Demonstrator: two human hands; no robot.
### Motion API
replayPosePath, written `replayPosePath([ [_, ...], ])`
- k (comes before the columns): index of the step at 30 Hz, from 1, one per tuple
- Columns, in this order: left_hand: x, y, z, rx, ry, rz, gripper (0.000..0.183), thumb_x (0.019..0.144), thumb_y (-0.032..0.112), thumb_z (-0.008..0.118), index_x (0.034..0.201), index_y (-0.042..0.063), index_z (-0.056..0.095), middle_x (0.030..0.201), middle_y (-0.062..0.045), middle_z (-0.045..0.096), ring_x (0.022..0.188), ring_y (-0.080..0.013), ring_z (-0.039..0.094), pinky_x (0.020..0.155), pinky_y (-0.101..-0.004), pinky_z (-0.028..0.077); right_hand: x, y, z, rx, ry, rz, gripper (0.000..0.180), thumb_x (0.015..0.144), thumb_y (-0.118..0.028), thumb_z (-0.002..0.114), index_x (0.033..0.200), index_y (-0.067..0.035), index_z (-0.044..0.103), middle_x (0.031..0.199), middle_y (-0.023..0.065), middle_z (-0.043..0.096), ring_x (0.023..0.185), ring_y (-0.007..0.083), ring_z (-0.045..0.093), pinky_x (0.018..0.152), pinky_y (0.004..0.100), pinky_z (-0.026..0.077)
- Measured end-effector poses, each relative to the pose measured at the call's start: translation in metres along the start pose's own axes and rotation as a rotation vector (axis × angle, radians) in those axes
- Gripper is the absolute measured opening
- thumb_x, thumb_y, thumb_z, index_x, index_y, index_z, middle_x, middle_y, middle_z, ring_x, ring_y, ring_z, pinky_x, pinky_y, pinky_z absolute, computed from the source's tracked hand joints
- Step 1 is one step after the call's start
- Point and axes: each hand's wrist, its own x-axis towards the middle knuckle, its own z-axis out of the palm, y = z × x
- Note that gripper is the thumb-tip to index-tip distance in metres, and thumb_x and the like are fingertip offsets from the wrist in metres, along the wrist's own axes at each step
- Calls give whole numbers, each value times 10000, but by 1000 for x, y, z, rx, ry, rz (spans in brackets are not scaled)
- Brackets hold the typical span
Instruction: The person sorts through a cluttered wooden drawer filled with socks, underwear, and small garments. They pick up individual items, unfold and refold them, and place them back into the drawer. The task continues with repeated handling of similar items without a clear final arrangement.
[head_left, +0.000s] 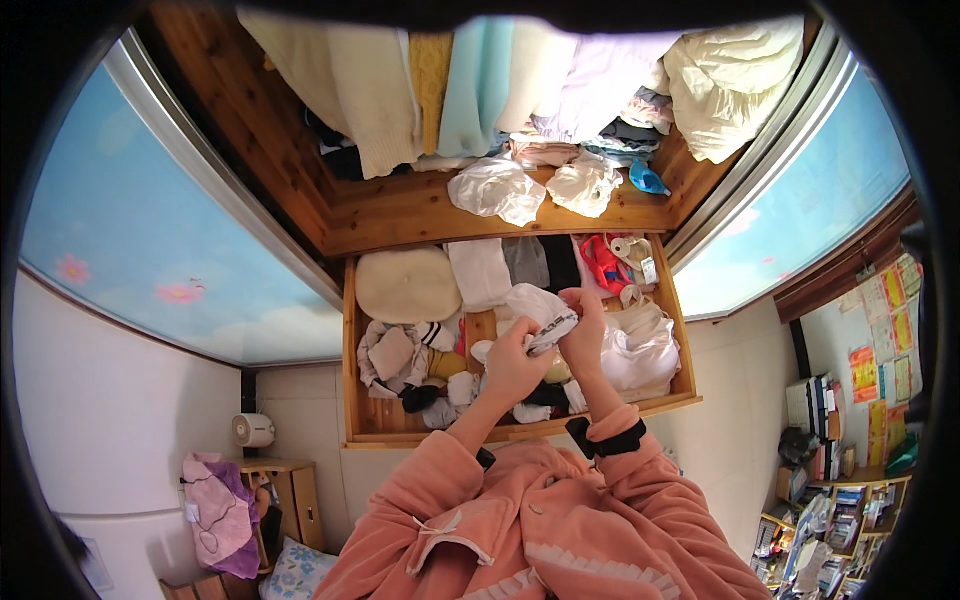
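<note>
Over an open wooden drawer (517, 433), my left hand (517, 364) and my right hand (586, 330) both hold a white cloth garment (534, 301). Its band, which bears dark lettering, is stretched between my fingers; the rest hangs toward the back of the drawer. A cream beret (409, 285) lies at the drawer's back left. Beside it are a folded white cloth (480, 276), a grey one (524, 260) and a black one (561, 262). Below my right hand's side sits a white bra (637, 349). Rolled socks (463, 388) fill the front left, partly hidden by my left forearm.
Clothes (375, 97) hang in the wardrobe above the drawer. Two crumpled white cloths (498, 189) and a blue item (648, 178) rest on its ledge (397, 217). Sliding doors flank it. A small cabinet (300, 502) stands lower left, a bookshelf (847, 517) lower right.
</note>
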Motion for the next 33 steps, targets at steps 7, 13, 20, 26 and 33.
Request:
replayPosePath([
  [7,28,-39,-16,314,321,-67,195,713,126,666,893,88,600,836,-134,643,790,-315,627,665,-406,479,-40,-34,-17,551,-677,385,171,828,-15,611,999,-8,607,850,10,629,757,73,575,646,195,425],
  [13,6,-25,-19,-418,-166,-248,195,776,35,609,965,7,647,841,-32,651,771,-125,597,686,-244,461,-15,-37,-52,962,-745,759,178,906,-179,577,975,-16,596,864,29,637,726,69,582,643,215,471],
  [20,-30,23,-56,-910,-570,-693,387,721,16,698,1091,38,590,994,-45,633,858,-132,612,724,-269,498,-30,-32,-25,943,-827,851,164,919,-221,570,898,-59,571,758,-4,599,690,63,572,606,188,450],
  [26,-33,31,-77,-836,-602,-711,347,781,105,699,1104,36,590,983,-39,633,868,-122,603,728,-268,496,-18,-45,-51,808,-678,828,208,920,-254,575,931,-46,586,760,-41,565,696,16,498,593,171,390],
  [33,-21,4,-69,-654,-200,-644,474,806,338,706,1118,10,565,966,-22,618,828,-86,563,693,-246,472,-19,-51,-61,633,-516,724,147,902,-218,604,963,-85,600,845,-47,612,733,37,549,623,189,431],
])
